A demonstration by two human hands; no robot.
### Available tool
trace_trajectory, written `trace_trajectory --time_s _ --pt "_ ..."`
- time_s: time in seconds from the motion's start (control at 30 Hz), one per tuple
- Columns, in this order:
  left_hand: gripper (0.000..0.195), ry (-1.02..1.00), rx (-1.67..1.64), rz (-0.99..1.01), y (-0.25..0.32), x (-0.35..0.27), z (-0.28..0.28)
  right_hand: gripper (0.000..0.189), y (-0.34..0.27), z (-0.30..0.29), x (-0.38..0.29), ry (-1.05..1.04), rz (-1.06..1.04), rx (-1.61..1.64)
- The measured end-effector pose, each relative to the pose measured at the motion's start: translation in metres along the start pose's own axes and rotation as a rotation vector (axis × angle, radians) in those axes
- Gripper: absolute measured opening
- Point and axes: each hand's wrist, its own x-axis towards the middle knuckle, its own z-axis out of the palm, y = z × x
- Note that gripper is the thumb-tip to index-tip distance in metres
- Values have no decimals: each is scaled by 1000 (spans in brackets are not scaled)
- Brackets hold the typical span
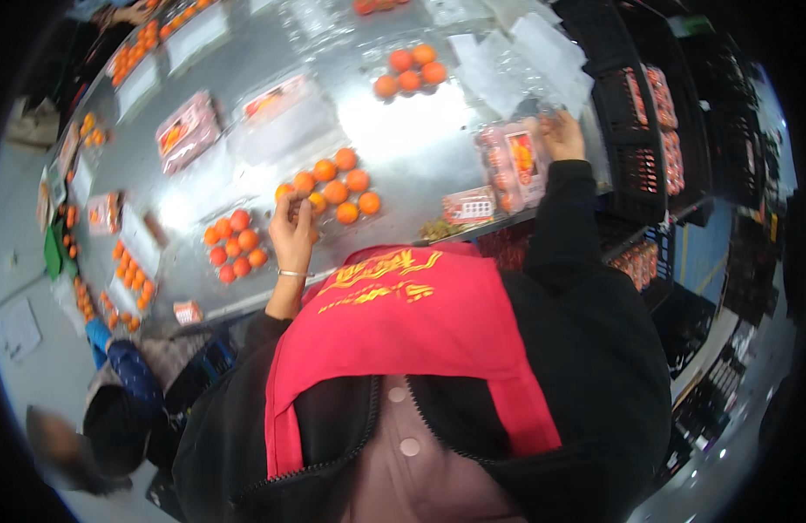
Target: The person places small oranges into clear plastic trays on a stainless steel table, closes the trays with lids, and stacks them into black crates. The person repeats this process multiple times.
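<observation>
My left hand [290, 227] is at the near left end of a group of loose orange citrus fruits [336, 191] in a clear plastic tray. Its fingers are bent beside the fruits, and whether they grip one is unclear. At the right of the metal table, my right hand [562, 135] is against the far right side of a clear plastic fruit pack [524, 162] with a printed label. The fingertips blur into clear plastic there, so their hold cannot be made out. Left of my left hand lies another tray of orange-red fruits [233, 246].
A third fruit group [409, 80] sits farther back. A packed clamshell [188, 133] and a labelled clear pack [277, 99] lie to the left. Clear plastic packaging [501, 72] is piled at back right. Black crates [638, 134] stand beside the table. A co-worker's blue glove [98, 333] shows at left.
</observation>
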Motion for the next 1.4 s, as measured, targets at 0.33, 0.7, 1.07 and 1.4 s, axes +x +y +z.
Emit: trace_trajectory --time_s 0.33,0.7,1.07,1.4 --pt "15 230 -159 -119 -34 -36 -46 35 79 31 -116 -207 -319 -124" --pt "17 85 -23 103 3 -33 -10 49 179 -36 -201 -312 -220 -516" --pt "74 -576 885 816 23 2 95 47 154 -45 -208 -389 -724 -1474" --pt "38 -914 762 779 40 33 89 23 59 121 -119 -560 -1291 -1116"
